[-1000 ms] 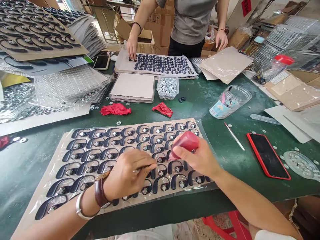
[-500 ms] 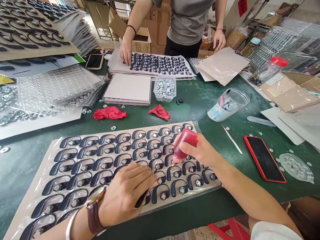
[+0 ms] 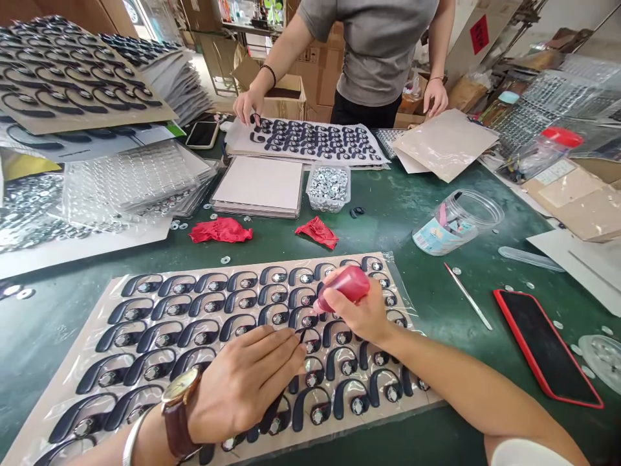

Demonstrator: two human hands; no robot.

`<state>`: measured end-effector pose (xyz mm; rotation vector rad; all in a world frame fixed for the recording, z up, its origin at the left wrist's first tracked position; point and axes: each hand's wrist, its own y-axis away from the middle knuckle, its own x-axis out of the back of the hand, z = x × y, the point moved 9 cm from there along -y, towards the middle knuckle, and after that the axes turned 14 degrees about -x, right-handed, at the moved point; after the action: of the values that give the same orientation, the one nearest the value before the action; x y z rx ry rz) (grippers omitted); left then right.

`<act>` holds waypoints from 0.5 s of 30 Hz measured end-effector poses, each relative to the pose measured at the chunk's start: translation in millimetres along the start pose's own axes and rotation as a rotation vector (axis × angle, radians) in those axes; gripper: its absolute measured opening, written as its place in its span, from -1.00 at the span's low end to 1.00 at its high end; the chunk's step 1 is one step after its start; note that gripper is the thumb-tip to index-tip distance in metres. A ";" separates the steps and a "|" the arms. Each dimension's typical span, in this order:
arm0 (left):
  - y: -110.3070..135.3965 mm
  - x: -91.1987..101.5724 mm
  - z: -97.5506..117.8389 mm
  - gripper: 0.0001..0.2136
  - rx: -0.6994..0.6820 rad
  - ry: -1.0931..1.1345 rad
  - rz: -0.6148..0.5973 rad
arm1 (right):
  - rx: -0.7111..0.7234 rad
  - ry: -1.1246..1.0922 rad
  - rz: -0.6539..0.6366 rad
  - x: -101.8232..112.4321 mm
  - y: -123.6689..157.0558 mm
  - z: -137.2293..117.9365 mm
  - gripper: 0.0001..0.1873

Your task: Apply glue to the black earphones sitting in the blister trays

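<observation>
My right hand [image 3: 369, 317] is wrapped round a red squeeze bottle [image 3: 350, 283], tilted with its narrow nozzle pointing down and left. The nozzle tip is close above a dark hook-shaped piece with a shiny round stud; contact cannot be made out. Rows of these hook pieces [image 3: 182, 285] lie under clear film on a tan card sheet [image 3: 378, 414]. My left hand [image 3: 247, 382] rests flat on the sheet's lower middle, fingers stretched out side by side, covering some pieces. A watch and a bangle are on that wrist.
Across the green table a co-worker's hand [image 3: 250, 105] touches another sheet of hooks [image 3: 310, 158]. Between us are a tub of metal discs [image 3: 328, 186], red cloths [image 3: 220, 230] and a clear jar [image 3: 444, 226]. A red-edged phone [image 3: 546, 346] lies right; stacked sheets [image 3: 82, 77] stand left.
My right hand has moved the bottle left across the sheet, its nozzle now over a different piece. My left hand stays on the sheet. The whole view has shifted slightly.
</observation>
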<state>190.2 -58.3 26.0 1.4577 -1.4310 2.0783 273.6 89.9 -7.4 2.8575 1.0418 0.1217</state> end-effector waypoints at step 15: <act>-13.6 4.4 0.9 -0.72 -0.009 -0.068 0.019 | 0.438 0.432 0.117 -11.1 18.2 -21.3 -0.77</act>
<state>197.5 -53.6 37.4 1.5310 -1.4832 2.0495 274.4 70.2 15.5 3.3870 1.0750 0.6161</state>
